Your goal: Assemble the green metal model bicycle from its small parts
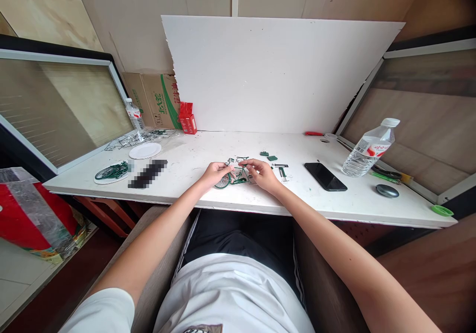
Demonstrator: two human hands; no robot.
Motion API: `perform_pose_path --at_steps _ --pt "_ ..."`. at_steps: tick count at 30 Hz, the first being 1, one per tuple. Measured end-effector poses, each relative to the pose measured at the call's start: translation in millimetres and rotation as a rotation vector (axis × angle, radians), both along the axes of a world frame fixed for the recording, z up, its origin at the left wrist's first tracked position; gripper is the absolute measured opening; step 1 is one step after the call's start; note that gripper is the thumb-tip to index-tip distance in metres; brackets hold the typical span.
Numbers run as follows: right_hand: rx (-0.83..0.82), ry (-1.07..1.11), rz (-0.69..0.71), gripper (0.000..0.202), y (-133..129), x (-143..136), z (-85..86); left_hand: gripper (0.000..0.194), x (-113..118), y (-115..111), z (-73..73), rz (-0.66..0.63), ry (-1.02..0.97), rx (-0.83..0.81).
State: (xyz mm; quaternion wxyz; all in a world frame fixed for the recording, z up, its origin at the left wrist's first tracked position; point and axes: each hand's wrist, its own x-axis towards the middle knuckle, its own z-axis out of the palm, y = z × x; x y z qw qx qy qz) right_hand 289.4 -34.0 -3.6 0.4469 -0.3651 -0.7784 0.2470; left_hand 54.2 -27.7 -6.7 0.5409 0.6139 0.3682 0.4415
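Observation:
A small green model bicycle (240,179) lies on the white table between my hands, its spoked wheel (223,180) at the left. My left hand (215,172) is closed at the front part of the model, fingers pinched near the handlebar. Across from it, my right hand (261,172) has its thumb and forefinger pinched together at the top of the frame. Small dark parts (242,159) lie just beyond my fingertips. Green pieces (272,158) and thin dark parts (283,174) rest right of my right hand.
Right on the table (186,174) are a black phone (326,176), a water bottle (370,148) and a dark oval object (387,190). Left are a plate of green parts (111,172), a white disc (145,150) and another bottle (134,115). A white board (275,75) stands behind.

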Motion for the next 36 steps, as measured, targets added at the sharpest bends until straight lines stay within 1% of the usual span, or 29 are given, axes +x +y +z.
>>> perform_pose_path --at_steps 8,17,23,29,36 --pt "0.056 -0.012 -0.004 0.032 0.2 1.2 -0.9 0.046 -0.8 0.7 -0.3 0.008 0.004 0.005" --pt "0.042 -0.04 -0.032 0.033 -0.1 1.9 -0.4 0.048 -0.9 -0.1 -0.3 0.031 0.038 0.033" --pt "0.07 -0.081 -0.05 0.036 -1.9 1.3 -0.7 0.049 -1.7 -1.1 0.6 0.036 0.039 0.033" --pt "0.075 -0.092 -0.041 0.035 -2.0 1.0 -1.5 0.046 -2.4 -1.4 0.8 0.029 0.027 0.062" --pt "0.044 -0.109 -0.005 0.037 -8.7 -0.1 2.4 0.045 -1.6 -3.0 2.6 0.065 0.015 0.05"
